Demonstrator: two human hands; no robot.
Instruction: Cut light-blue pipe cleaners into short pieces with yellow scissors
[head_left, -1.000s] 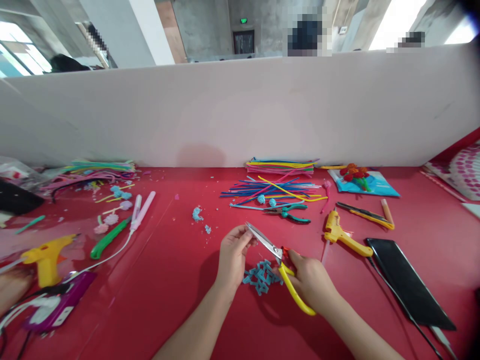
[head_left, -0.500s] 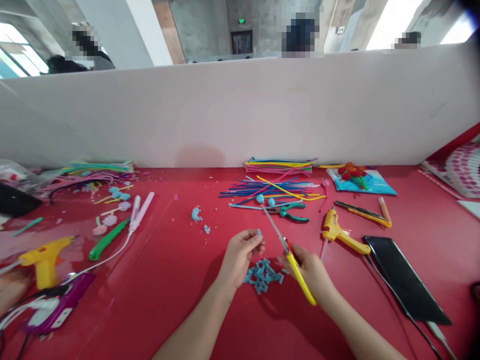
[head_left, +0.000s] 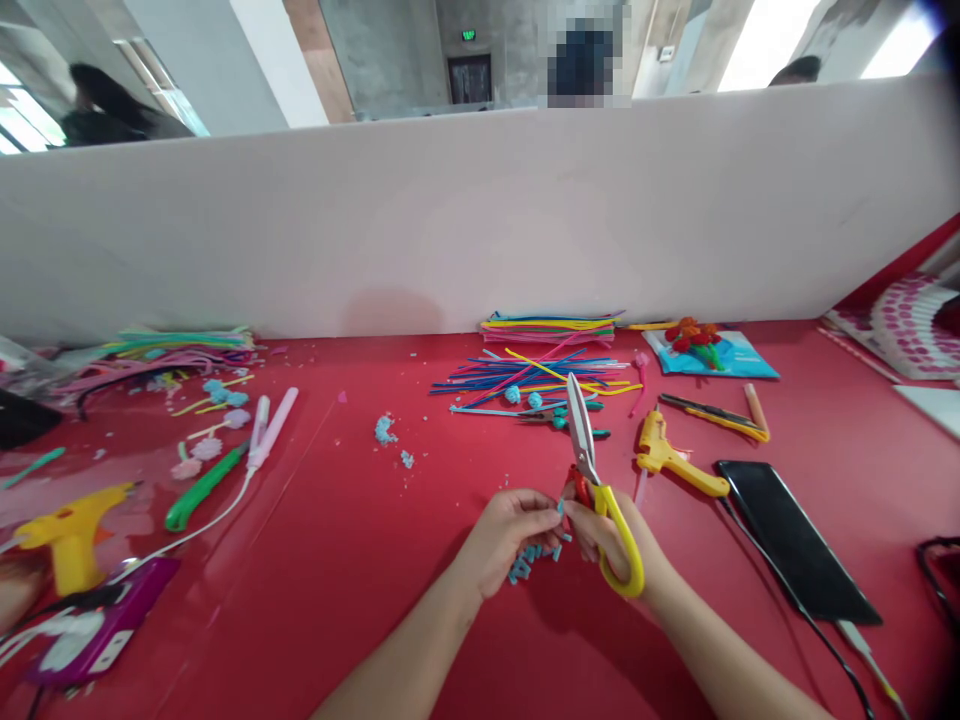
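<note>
My right hand [head_left: 609, 535] grips yellow-handled scissors [head_left: 592, 478], their shut blades pointing up and away from me. My left hand [head_left: 508, 535] is curled right beside it, fingertips pinched on a small blue pipe-cleaner piece where the two hands meet. Under the hands a small heap of short blue pipe-cleaner pieces [head_left: 534, 560] lies on the red table [head_left: 360, 560], partly hidden by my fingers.
Behind the hands lie loose coloured pipe cleaners [head_left: 532, 375], green pliers [head_left: 566, 415], a yellow glue gun [head_left: 671, 455] and a black phone [head_left: 795, 540]. At the left are another glue gun [head_left: 64, 520], a green tool [head_left: 202, 485] and more pipe cleaners [head_left: 172, 350]. A white partition [head_left: 480, 220] closes the back.
The scissors swung from pointing left to pointing upright and their blades shut. My left hand came down from the blade tips to the blue pieces beside my right hand.
</note>
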